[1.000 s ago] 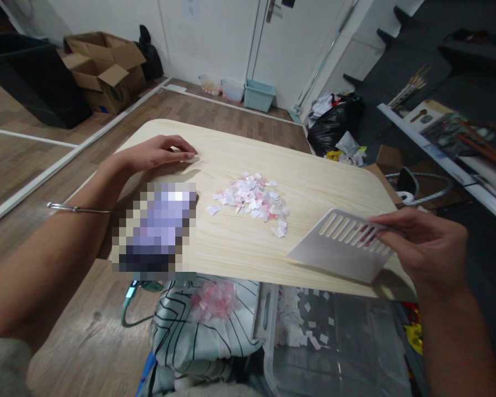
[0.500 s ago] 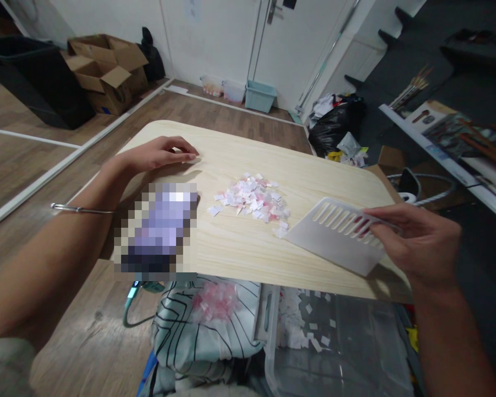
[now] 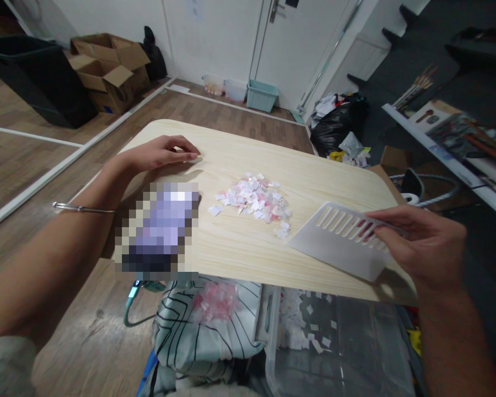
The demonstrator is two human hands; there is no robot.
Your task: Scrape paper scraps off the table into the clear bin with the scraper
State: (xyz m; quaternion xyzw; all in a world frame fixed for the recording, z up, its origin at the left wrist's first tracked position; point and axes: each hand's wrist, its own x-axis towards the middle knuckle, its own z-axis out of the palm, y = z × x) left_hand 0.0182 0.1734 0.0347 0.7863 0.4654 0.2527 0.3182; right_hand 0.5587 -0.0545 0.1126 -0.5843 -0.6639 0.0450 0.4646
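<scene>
My right hand (image 3: pixel 421 242) grips a white plastic scraper (image 3: pixel 334 248) with a row of slots along its upper part. Its pointed left corner is beside a few loose paper bits at the edge of a pile of small white and pink paper pieces (image 3: pixel 256 198). The pile lies mid-table on the pale wooden tabletop (image 3: pixel 227 251). Resting near the far left part of the table, my left hand (image 3: pixel 165 154) holds nothing, its fingers loosely bent and apart. Near that forearm lies a pixelated, phone-like object (image 3: pixel 163 220).
Below the near edge, a clear plastic bin (image 3: pixel 334 358) contains scattered white bits. Pink pieces (image 3: pixel 217 300) lie on striped cloth (image 3: pixel 206 342) beside it. Cardboard boxes (image 3: pixel 111 82) and a black bin (image 3: pixel 37 82) stand left; a shelf (image 3: pixel 450 160) runs along the right.
My right hand and the scraper have shifted slightly right and toward me, a little away from the pile. My left hand stays where it was.
</scene>
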